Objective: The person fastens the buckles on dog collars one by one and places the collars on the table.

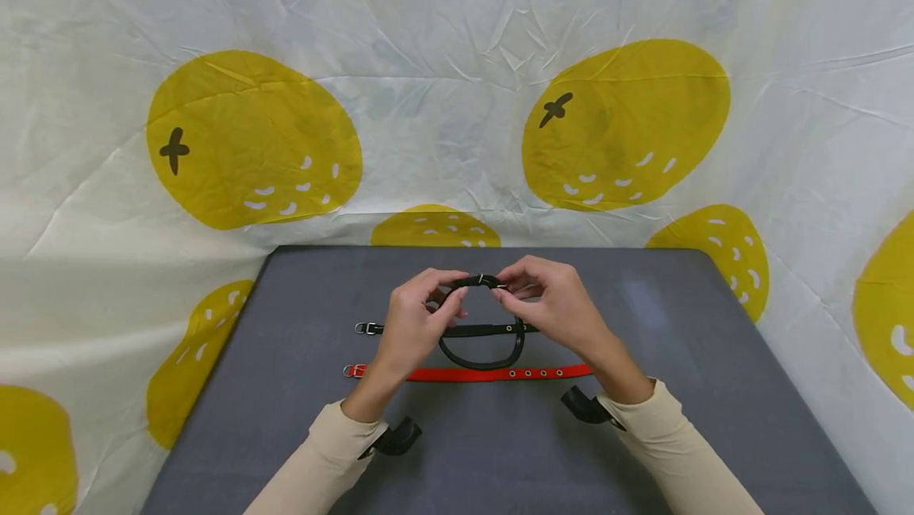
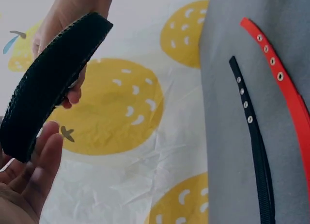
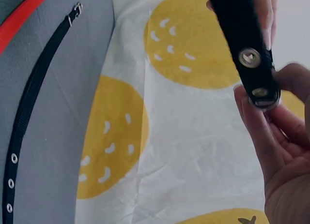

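Observation:
A black collar (image 1: 480, 365), bent round into a loop, is held up above the table between both hands. My left hand (image 1: 416, 315) pinches the loop's upper left side between thumb and fingers, close to a metal fitting. On the other side my right hand (image 1: 560, 309) pinches the strap end, where the right wrist view shows metal-rimmed eyelets (image 3: 250, 58). Behind the loop in the head view lies a second black collar (image 1: 474, 331), stretched flat, its buckle (image 1: 369, 328) at the left. Nearer me a red collar (image 1: 464, 375) lies flat; my right forearm covers its right end.
All of this is over a dark grey table (image 1: 493, 451). A white cloth (image 1: 443, 142) with large yellow fruit shapes hangs behind the table and round its sides. Black wrist mounts (image 1: 400, 437) stick out from both sleeves.

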Available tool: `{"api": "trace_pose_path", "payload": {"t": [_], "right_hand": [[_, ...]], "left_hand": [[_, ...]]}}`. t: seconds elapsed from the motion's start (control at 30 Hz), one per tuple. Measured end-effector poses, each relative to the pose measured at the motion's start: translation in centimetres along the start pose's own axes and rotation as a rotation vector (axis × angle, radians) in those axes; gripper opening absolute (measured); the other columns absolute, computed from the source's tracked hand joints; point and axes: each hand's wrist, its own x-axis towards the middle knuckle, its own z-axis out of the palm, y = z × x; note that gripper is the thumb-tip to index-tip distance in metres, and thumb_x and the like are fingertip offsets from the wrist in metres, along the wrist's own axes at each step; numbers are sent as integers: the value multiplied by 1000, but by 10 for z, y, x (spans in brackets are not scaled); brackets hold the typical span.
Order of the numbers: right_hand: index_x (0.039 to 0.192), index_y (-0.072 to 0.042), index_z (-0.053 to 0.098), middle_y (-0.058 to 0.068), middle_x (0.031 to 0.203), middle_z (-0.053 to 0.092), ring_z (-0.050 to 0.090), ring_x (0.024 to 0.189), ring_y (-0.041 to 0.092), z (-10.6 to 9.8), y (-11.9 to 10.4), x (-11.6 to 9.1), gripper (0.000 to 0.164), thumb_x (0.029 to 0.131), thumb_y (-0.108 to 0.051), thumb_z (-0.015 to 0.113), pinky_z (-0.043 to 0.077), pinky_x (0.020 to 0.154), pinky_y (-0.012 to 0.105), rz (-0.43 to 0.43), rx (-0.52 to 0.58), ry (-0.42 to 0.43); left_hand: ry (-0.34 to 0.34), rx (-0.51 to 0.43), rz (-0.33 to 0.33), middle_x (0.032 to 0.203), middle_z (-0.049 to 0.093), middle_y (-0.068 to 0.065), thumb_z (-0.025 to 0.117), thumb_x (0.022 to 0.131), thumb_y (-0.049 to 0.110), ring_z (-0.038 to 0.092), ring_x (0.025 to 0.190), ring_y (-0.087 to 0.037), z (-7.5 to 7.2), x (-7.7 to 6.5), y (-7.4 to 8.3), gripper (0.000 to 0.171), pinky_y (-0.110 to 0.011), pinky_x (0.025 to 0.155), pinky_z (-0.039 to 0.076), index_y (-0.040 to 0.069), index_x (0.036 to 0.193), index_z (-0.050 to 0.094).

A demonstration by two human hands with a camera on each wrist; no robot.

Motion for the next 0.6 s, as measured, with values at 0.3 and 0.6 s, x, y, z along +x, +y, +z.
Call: {"api": "trace_pose_path", "payload": {"t": [0.3,0.6], "right_hand": [[93,-14,76,-5,89,73,70,74,6,2,2,1,8,87,-11,81,59,67,25,-24,-104,61],[101,-15,73,-3,102,70,72,79,8,-3,7,2,16,88,-13,81,60,71,27,48,-57,-19]], "left_hand": [[-229,-109,-291,107,71,-3,64,101,13,71,78,-25,-15,3,-2,29,-34,64,59,24,128,67],[-318,-227,-448,115,69,-7,63,102,12,70,96,-30,-22,9,-1,36,-39,76,62,24,135,64]]}}
